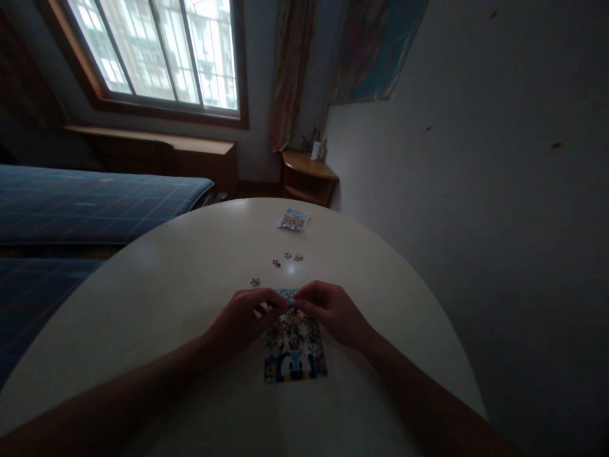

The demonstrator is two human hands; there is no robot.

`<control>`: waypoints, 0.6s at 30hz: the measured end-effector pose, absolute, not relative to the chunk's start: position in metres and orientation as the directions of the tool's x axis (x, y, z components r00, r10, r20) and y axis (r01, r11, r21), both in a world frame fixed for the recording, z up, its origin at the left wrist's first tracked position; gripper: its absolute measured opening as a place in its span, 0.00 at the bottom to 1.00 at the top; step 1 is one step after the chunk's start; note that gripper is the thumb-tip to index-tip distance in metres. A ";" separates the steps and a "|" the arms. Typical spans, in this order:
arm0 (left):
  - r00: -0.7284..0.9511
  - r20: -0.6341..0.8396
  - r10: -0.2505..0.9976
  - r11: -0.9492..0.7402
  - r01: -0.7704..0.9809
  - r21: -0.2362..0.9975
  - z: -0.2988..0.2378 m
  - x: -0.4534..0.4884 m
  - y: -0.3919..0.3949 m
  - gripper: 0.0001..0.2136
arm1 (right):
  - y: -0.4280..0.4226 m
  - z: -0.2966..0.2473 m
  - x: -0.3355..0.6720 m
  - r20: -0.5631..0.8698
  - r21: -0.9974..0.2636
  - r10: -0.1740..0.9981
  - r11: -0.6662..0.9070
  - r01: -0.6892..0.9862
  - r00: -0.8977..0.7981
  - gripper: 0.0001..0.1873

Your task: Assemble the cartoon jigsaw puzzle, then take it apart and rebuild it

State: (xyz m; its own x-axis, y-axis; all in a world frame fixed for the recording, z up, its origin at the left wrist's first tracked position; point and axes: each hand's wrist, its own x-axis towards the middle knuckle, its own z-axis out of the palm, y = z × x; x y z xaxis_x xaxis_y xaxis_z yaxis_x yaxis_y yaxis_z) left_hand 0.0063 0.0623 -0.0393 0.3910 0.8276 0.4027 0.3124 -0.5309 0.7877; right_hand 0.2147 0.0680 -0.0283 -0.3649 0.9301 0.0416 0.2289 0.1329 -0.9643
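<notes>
A small colourful jigsaw puzzle [295, 352] lies on the round white table [181, 298] just in front of me. My left hand [247, 317] and my right hand [328, 311] meet over its far edge, fingertips pinched together where the two hands touch. What they pinch is too small and dark to name. Several loose puzzle pieces [287, 258] lie a little beyond the hands, and one more piece [255, 282] sits to the left of them.
A small printed card [293, 219] lies near the table's far edge. A bed with a blue plaid cover [85, 200] stands to the left, a wooden corner shelf [308, 174] behind the table, a grey wall [476, 190] on the right, and a window [157, 51] at the back.
</notes>
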 end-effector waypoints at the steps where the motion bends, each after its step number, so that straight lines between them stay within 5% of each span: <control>1: 0.391 0.401 0.828 -0.530 0.314 0.788 -0.039 0.006 0.062 0.06 | 0.068 -0.028 0.215 0.043 -0.963 0.931 0.136 0.235 -0.363 0.12; 18: 0.495 0.277 0.824 -0.488 0.370 0.791 -0.042 0.002 0.064 0.04 | 0.065 -0.030 0.218 0.077 -0.870 0.894 0.276 0.408 -0.441 0.07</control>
